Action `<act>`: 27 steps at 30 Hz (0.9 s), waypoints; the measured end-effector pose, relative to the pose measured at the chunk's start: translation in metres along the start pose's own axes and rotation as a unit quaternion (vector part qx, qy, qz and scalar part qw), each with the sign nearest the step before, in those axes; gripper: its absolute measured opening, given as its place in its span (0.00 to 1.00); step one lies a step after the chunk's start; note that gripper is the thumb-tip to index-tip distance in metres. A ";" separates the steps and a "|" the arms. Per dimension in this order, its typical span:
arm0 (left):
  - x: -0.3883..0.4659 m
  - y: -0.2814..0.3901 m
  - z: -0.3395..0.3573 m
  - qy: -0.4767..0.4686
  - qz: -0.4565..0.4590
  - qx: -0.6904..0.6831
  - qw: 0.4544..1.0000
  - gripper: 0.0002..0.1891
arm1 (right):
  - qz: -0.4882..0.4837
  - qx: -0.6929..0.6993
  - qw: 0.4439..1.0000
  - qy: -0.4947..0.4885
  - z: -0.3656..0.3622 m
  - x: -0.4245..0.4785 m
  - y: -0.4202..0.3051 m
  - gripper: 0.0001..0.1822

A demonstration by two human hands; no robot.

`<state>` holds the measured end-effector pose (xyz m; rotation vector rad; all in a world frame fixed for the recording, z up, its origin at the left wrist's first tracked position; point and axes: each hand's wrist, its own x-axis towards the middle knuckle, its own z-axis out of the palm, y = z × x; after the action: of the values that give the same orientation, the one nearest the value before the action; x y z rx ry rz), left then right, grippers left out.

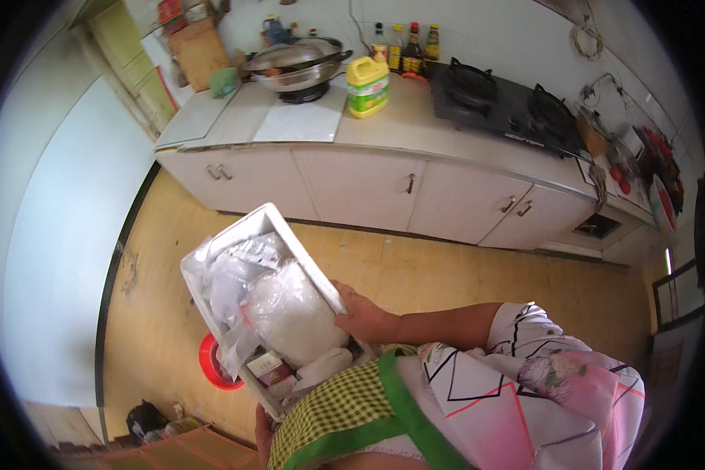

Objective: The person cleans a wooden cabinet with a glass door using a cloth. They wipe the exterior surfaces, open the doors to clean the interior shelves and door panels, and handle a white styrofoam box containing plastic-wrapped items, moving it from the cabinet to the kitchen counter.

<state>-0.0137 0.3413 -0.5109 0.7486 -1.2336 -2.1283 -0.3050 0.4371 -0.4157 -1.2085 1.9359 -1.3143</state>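
A white foam box point(305, 258) is held against the front of a green checked apron point(335, 405). My right hand point(365, 317) grips its right long wall, fingers over the rim. At the box's near left corner, only part of my left hand point(263, 432) shows, holding the edge; the apron hides the rest. Inside lies a large white bundle in clear plastic point(294, 311). Beside it are crumpled clear plastic bags point(229, 282) and a small printed carton point(270, 371). What lies beneath them is hidden.
A red basin point(211, 367) stands on the floor, partly behind the box. Ahead runs a counter point(405, 129) with a lidded steel pan point(299, 61), a yellow jug point(368, 88), several sauce bottles point(412, 53) and a black gas hob point(505, 111). A black bag point(145, 418) sits at lower left.
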 end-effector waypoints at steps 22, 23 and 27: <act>0.217 0.081 0.019 -0.204 0.170 0.236 0.935 0.24 | 0.072 0.251 0.909 0.324 -0.004 0.057 0.031 0.24; 0.230 0.079 0.028 -0.201 0.161 0.228 0.939 0.24 | 0.069 0.245 0.911 0.324 -0.012 0.065 0.034 0.24; 0.292 0.053 0.051 -0.175 0.153 0.205 0.951 0.25 | 0.036 0.271 0.904 0.329 -0.034 0.106 0.087 0.21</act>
<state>-0.2395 0.1429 -0.4966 0.3085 -1.8854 -1.8132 -0.4161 0.3717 -0.4733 -0.4316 1.7752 -2.2261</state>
